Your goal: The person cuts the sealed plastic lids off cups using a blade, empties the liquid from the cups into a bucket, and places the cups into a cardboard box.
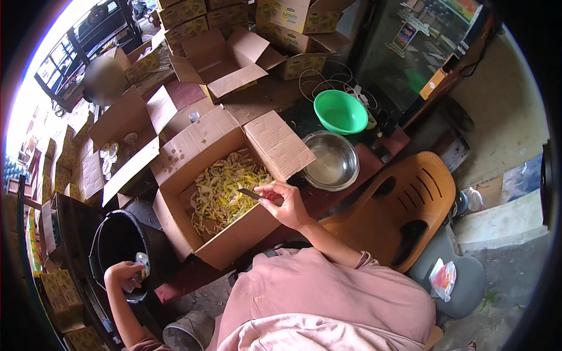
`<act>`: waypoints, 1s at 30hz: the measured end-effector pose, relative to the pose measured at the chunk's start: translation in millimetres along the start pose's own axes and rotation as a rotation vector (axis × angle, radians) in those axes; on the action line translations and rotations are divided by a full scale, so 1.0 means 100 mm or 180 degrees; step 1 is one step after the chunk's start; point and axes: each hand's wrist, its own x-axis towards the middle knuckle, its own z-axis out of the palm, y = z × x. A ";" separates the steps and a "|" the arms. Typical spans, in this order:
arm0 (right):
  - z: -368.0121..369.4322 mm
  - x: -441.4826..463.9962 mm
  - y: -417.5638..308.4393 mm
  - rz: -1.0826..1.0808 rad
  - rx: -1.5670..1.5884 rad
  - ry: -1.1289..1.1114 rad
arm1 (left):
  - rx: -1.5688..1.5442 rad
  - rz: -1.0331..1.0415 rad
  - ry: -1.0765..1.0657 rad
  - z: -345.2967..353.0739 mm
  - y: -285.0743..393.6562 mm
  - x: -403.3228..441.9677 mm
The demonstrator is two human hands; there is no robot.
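Note:
My right hand (285,205) grips a small dark-bladed knife (250,193), its blade pointing left over an open cardboard box (231,238). Thin yellow and whitish strips (225,190) lie heaped inside that box; what they are made of, I cannot tell. Lower left, my left hand (122,274) is closed around a small clear plastic item (140,263), possibly a cup, at the rim of a black bucket (153,243). My fingers partly cover the item. The inside of the bucket is dark.
Right of the box stand a metal bowl (332,167) and a green bowl (341,111). An orange plastic chair (389,205) is at my right. Another open box (126,120) holds clear cups. Further cartons (290,17) are stacked behind. A person is at the upper left.

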 end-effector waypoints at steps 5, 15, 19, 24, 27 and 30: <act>-0.25 -0.06 0.31 0.0735 0.0831 0.0298 | 0.0144 -0.0319 -0.0168 0.11 -0.01 0.16; -0.35 0.19 0.60 0.1075 0.1774 0.0581 | -0.0034 -0.0196 0.0932 0.22 0.14 -0.19; -0.30 0.40 0.56 0.1286 0.2262 0.0475 | -0.0020 -0.0208 0.0926 0.15 0.14 -0.26; -0.22 0.56 0.58 0.1348 0.2423 0.0472 | -0.0539 0.1214 0.3694 0.13 0.06 0.00; -0.14 0.59 0.53 0.1418 0.2442 0.0403 | -0.1193 0.2061 0.4027 0.32 0.69 -0.28; -0.07 0.64 0.50 0.1269 0.2321 0.0290 | -0.2848 0.2634 0.2675 0.66 1.35 -0.31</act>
